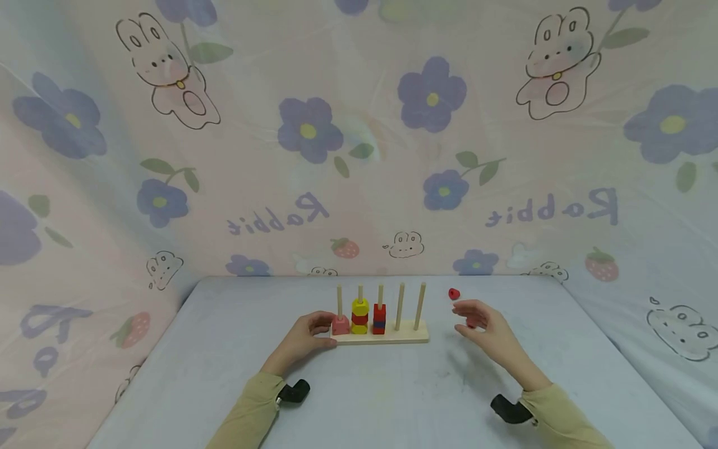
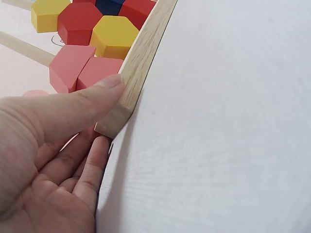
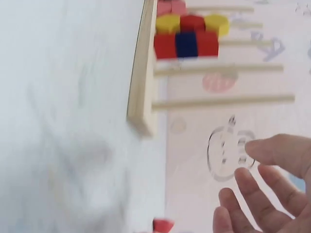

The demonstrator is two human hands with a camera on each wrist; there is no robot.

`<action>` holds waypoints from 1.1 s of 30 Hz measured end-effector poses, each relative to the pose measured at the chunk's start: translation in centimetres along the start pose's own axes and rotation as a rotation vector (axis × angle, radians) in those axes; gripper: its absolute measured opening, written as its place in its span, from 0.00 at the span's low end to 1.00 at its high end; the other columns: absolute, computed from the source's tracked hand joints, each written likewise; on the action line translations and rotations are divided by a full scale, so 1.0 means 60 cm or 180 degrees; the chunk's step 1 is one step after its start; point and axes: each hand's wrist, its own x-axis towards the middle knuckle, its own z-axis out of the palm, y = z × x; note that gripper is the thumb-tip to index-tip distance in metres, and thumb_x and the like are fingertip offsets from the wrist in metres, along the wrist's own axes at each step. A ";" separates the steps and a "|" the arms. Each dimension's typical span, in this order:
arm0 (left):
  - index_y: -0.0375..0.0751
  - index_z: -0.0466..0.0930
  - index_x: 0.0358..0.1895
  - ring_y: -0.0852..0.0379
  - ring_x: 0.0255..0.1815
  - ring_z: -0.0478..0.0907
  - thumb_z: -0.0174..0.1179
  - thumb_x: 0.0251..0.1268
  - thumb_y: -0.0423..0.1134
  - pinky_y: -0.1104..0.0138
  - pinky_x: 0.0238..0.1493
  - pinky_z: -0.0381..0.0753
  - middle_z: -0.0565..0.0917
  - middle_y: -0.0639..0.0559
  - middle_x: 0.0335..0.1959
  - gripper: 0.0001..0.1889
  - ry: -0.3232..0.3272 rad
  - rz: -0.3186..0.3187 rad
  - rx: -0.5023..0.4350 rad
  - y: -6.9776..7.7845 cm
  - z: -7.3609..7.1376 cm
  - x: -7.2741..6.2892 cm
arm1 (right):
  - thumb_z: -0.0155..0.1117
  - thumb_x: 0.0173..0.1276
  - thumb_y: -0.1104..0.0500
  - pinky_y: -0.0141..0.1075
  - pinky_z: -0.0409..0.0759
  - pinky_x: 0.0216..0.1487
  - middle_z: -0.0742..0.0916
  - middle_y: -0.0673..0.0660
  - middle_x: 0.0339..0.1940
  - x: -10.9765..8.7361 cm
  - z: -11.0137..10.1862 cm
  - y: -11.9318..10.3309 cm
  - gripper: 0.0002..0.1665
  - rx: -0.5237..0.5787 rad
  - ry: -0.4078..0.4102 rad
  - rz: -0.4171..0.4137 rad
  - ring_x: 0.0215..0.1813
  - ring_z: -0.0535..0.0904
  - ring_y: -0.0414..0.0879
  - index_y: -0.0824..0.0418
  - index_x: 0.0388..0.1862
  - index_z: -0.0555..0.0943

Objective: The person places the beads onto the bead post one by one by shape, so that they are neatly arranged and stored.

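Observation:
A wooden peg rack [image 1: 387, 340] stands on the table, with five upright pegs in a row. My left hand [image 1: 307, 333] grips its left end; in the left wrist view the thumb [image 2: 104, 90] presses the front of the base and the fingers reach round the end. Pink blocks [image 1: 340, 326] sit on the leftmost peg, a yellow-red-yellow stack [image 1: 360, 317] on the second, and a red-blue-red stack [image 1: 379, 318] on the third. My right hand [image 1: 487, 327] is right of the rack, fingers loosely bent and apart. A red block [image 1: 471, 324] shows between its thumb and fingers in the head view.
Another red block [image 1: 454, 294] lies farther back on the white table [image 1: 381, 393], just beyond the right fingertips. Two bare pegs [image 1: 419, 307] rise at the rack's right end. A patterned curtain [image 1: 359, 162] hangs behind the table.

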 end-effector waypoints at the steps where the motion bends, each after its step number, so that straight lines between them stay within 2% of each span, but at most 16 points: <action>1: 0.27 0.72 0.57 0.40 0.55 0.75 0.68 0.52 0.24 0.53 0.58 0.74 0.76 0.36 0.55 0.27 0.0012 0.0021 0.0016 0.001 0.001 -0.001 | 0.68 0.62 0.67 0.48 0.77 0.54 0.83 0.62 0.51 0.000 -0.006 0.008 0.22 -0.0070 0.0011 0.0019 0.53 0.78 0.55 0.64 0.55 0.75; 8: 0.27 0.72 0.57 0.39 0.56 0.74 0.68 0.52 0.25 0.52 0.59 0.73 0.76 0.36 0.55 0.27 0.0013 0.0024 -0.0026 0.004 0.002 -0.003 | 0.66 0.62 0.69 0.57 0.75 0.53 0.83 0.63 0.50 -0.004 -0.041 0.064 0.21 -0.0484 -0.0093 0.0113 0.54 0.77 0.60 0.67 0.54 0.76; 19: 0.26 0.71 0.58 0.39 0.56 0.74 0.68 0.53 0.24 0.50 0.60 0.71 0.75 0.34 0.56 0.27 -0.0059 -0.0014 -0.0090 0.008 -0.003 -0.002 | 0.65 0.60 0.73 0.57 0.75 0.53 0.83 0.65 0.51 0.006 -0.052 0.101 0.22 -0.0581 -0.0289 0.0140 0.55 0.76 0.63 0.69 0.55 0.77; 26: 0.25 0.71 0.58 0.38 0.57 0.73 0.67 0.52 0.23 0.49 0.60 0.70 0.75 0.33 0.56 0.27 -0.0065 -0.0008 -0.0083 0.009 -0.003 -0.003 | 0.63 0.57 0.76 0.51 0.79 0.50 0.82 0.63 0.50 0.017 -0.044 0.110 0.22 -0.0576 -0.0420 0.0239 0.50 0.78 0.58 0.67 0.52 0.79; 33: 0.26 0.71 0.58 0.38 0.57 0.73 0.67 0.53 0.24 0.49 0.61 0.70 0.75 0.35 0.56 0.27 -0.0055 -0.0025 -0.0066 0.008 -0.004 -0.002 | 0.64 0.56 0.76 0.40 0.81 0.41 0.84 0.58 0.43 0.025 -0.037 0.112 0.20 -0.0737 -0.0477 0.0245 0.44 0.79 0.52 0.64 0.47 0.82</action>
